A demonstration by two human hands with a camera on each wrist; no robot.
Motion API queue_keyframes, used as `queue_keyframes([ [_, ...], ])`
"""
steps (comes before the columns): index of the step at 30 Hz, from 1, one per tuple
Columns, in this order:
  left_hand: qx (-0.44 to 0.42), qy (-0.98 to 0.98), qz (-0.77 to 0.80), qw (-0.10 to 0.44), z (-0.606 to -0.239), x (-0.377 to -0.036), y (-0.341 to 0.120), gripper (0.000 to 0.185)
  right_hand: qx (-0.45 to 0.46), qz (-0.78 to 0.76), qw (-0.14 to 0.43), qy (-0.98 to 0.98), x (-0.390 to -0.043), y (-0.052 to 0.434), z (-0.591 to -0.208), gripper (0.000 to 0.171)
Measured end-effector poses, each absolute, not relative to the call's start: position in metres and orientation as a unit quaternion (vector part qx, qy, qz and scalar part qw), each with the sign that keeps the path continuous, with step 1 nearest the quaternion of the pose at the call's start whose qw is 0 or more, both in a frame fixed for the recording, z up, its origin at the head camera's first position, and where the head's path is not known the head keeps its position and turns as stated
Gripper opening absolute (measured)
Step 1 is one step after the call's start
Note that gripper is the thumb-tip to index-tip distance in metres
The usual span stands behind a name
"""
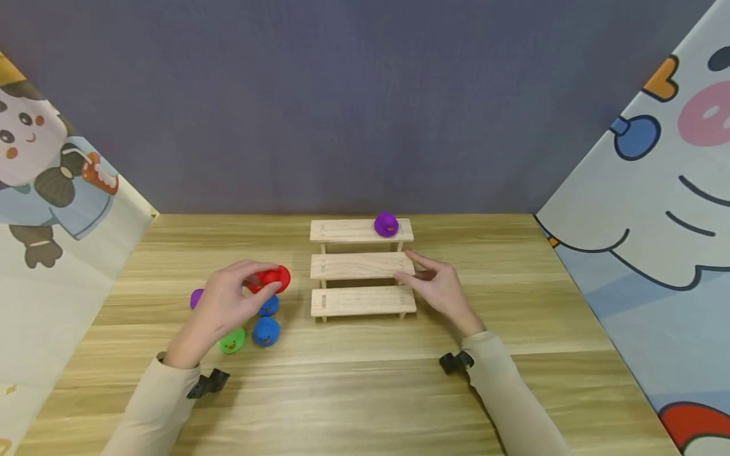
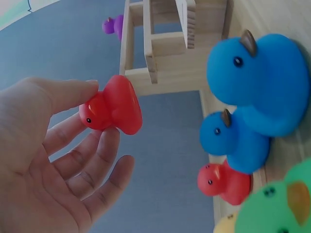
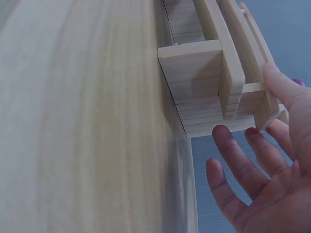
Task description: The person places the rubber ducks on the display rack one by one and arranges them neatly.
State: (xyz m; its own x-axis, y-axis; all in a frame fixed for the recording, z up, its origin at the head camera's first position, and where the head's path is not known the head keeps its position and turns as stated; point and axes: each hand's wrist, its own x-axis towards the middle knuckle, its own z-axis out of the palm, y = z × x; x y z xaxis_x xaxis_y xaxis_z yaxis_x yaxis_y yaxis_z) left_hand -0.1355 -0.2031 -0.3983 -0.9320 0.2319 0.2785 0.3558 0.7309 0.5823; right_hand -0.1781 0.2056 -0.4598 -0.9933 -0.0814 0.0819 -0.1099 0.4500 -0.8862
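Note:
My left hand (image 1: pixel 230 294) pinches a red toy duck (image 2: pixel 116 104) between thumb and fingers, held above the table left of a three-step wooden rack (image 1: pixel 359 301). On the rack's top step, toward the right, sits a purple duck (image 1: pixel 386 225). At the rack's right end, my right hand (image 1: pixel 439 288) holds the middle step, thumb at its front edge and forefinger at its back; the other fingers spread free. Below the left hand stand a larger blue duck (image 1: pixel 266 331), a smaller blue duck (image 1: pixel 268 306) and a green duck (image 1: pixel 232 342).
Another purple duck (image 1: pixel 196 297) shows partly behind the left hand. In the left wrist view, a second red duck (image 2: pixel 226 182) and part of a yellow one (image 2: pixel 224 225) stand beside the green duck. A grey-blue wall (image 1: pixel 342 107) rises behind the wooden table (image 1: pixel 365 392); printed panels flank it.

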Motion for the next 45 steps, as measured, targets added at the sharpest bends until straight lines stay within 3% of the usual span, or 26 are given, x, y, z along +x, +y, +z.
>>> queue_keyframes([
  [45,-0.191,-0.892,-0.395,0.109,-0.376,-0.179,-0.131,0.034,0.054,0.516,0.013,-0.855,-0.179,0.206,-0.461,0.064],
])
